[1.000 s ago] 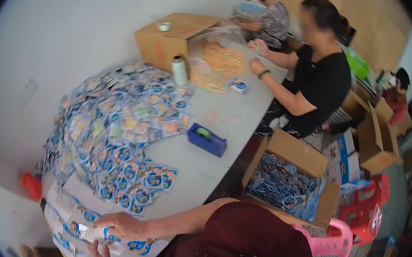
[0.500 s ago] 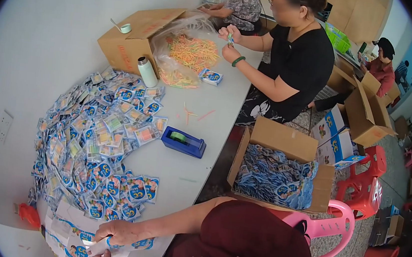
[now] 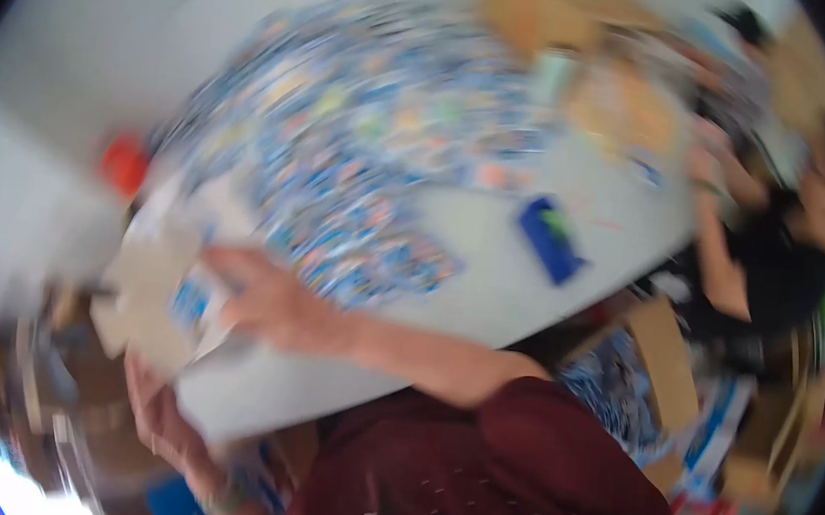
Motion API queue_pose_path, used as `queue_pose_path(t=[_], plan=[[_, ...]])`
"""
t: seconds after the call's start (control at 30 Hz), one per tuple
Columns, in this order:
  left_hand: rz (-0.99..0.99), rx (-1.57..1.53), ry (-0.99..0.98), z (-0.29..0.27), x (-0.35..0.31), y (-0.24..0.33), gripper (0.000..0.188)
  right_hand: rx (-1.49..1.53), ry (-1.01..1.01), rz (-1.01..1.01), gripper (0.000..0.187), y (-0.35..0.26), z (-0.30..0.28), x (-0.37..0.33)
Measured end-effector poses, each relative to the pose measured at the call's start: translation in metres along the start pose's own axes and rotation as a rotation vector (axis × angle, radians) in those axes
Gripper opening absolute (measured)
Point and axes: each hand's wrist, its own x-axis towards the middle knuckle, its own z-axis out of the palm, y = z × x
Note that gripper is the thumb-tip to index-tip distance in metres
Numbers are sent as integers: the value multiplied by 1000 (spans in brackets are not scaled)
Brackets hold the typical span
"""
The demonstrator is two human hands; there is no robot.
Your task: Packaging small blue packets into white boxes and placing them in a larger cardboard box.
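The view is badly blurred. The right hand (image 3: 272,305) rests on a blue-and-white packet (image 3: 194,303) at the near left edge of the white desk (image 3: 489,296), fingers spread flat. The left hand (image 3: 154,421) sits just below the desk edge; its grip cannot be told. A heap of packets (image 3: 363,152) lies farther back.

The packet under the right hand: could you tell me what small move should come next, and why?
Probably steady and close the right hand on the blue packet before lifting. The fingers lie spread over it at the table's near edge, the left hand sits open just below that edge, and the view is too blurred to show a firm grip.
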Motion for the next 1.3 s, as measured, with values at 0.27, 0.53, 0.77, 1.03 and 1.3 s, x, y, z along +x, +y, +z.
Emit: queue_pose_path(t=[0.27, 0.53, 0.77, 1.03, 1.3], plan=[[-97, 124, -114, -1, -86, -57, 10, -7, -508, 256, 30, 2, 16, -73], [33, 463, 122, 14, -82, -81, 17, -204, -810, 457, 36, -23, 24, -61], [-86, 335, 22, 21, -86, -79, 29, -519, -499, 330, 51, -43, 38, -65], [-116, 136, -35, 33, -83, -83, 51, -316, -693, 383, 64, -15, 35, -75], [-462, -373, -153, 14, -92, -86, 37, -134, -490, 541, 69, -20, 29, -61]])
